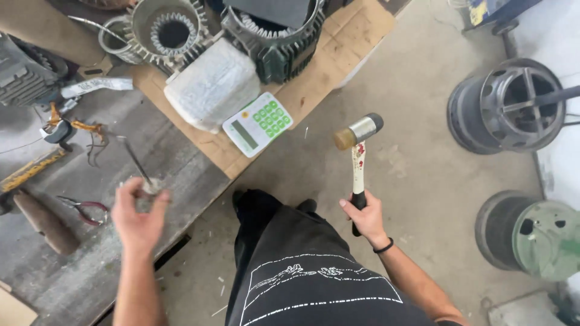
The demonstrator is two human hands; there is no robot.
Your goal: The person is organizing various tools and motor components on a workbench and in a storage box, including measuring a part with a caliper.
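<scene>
My right hand (pixel 365 215) grips the black-tipped end of a white-handled mallet (pixel 359 145), held upright over the concrete floor, its metal head with a yellowish face up at the top. My left hand (pixel 138 216) hovers over the grey workbench (pixel 72 265), fingers curled around a small round metal piece (pixel 150 186). A thin metal rod (pixel 135 158) rises from that piece toward the back. It is blurred, so the exact grip is unclear.
A white calculator with green keys (pixel 258 124) lies on cardboard (pixel 338 48) beside a white wrapped block (pixel 211 84) and finned motor housings (pixel 275 36). Red-handled pliers (pixel 87 209) lie left. Round metal drums (pixel 513 105) stand on the floor right.
</scene>
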